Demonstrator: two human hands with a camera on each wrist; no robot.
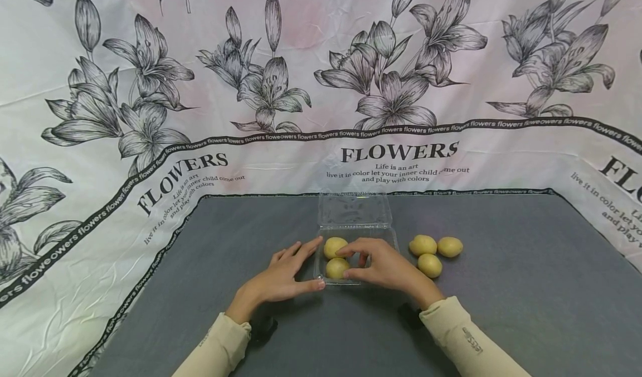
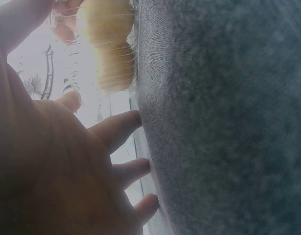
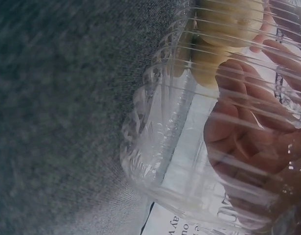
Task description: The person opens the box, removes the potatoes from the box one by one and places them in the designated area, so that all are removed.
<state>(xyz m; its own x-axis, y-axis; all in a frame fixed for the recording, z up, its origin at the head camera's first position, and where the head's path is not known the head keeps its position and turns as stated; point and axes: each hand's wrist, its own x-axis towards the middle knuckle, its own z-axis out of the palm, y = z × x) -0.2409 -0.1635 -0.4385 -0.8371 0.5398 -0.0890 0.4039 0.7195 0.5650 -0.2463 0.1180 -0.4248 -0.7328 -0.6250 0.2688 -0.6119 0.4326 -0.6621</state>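
Observation:
A clear plastic clamshell box (image 1: 368, 233) stands on the grey table with its lid (image 1: 354, 209) raised at the back. Two lemons lie along its left side, a far lemon (image 1: 335, 247) and a near lemon (image 1: 337, 268). My left hand (image 1: 281, 276) spreads its fingers at the box's left side, thumb and fingertips right at the rim. Over the box, my right hand (image 1: 378, 262) bends loosely, its index fingertip by the far lemon and its thumb by the near one, gripping neither. Through the ribbed plastic wall (image 3: 174, 122), the right wrist view shows its bent fingers.
Right of the box, three more lemons sit in a cluster: a left one (image 1: 423, 245), a right one (image 1: 450, 247) and a front one (image 1: 429, 266). A flower-printed cloth (image 1: 281, 165) hangs behind the grey table (image 1: 501, 310) and along its sides.

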